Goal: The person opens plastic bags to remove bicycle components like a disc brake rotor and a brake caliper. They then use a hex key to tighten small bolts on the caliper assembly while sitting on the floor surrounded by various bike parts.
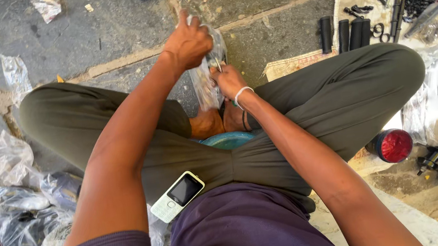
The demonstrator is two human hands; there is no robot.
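I am pinching the top of a thin, clear, crinkly plastic bag (204,83) with my left hand (187,43), fingers closed on its upper edge, above my crossed ankles over the stone floor (123,23). My right hand (229,80) is gripping its middle, where something small and metallic seems to be sitting. The film looks light, limp and slippery, so I judge the bunched top the surest hold.

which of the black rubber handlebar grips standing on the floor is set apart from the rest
The leftmost black grip: it stands alone, with bare stone floor between it and the other black grips, which stand touching one another.
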